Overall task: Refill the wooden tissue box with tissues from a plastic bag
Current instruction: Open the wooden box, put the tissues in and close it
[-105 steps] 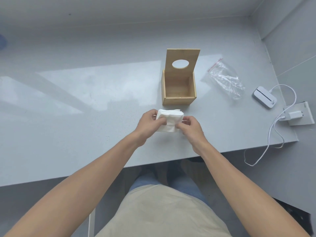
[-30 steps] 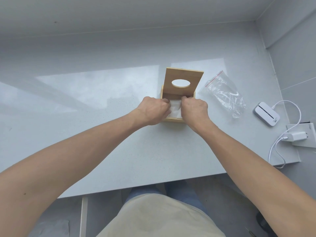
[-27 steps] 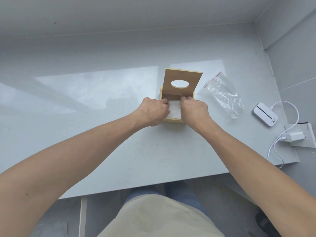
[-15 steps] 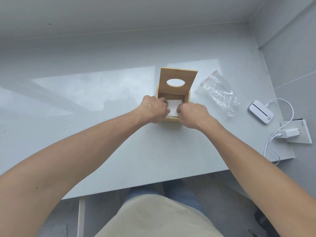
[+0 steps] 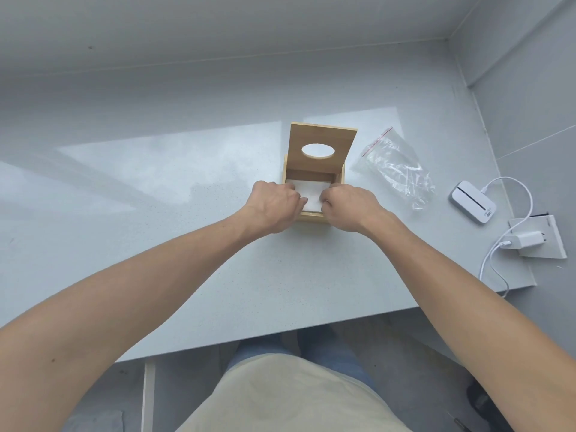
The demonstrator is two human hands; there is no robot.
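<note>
Grey walls meet in a corner behind a pale grey table (image 5: 218, 275), and its glossy top reflects a bright patch of light. Near the middle of the table stands the wooden box (image 5: 339, 176), with its lid (image 5: 322, 137) raised upright at the far side; the lid has an oval hole in it. Inside the box lies a white stack of tissues (image 5: 311, 193), flat and a little below the rim. The left hand (image 5: 274, 205) is at the left wall of the box, fingers curled and close together, and their tips are on the left edge of the tissues. The right hand (image 5: 350, 207) is at the right wall in the same way, fingers bent, tips on the right edge of the stack. Whether the fingers pinch the tissues or only press on them, I cannot tell, because the knuckles hide the tips. To the right of the box, apart from it, lies the plastic bag (image 5: 396, 169), flat and crumpled, with a red strip at its mouth. Farther right, near the table's right edge, lie a small white device (image 5: 472, 205) and a white charger (image 5: 526, 240) with a cable (image 5: 489, 260) that hangs over the edge. On the left of the box the table is bare and wide, and the near edge of the table is well apart from the box.
</note>
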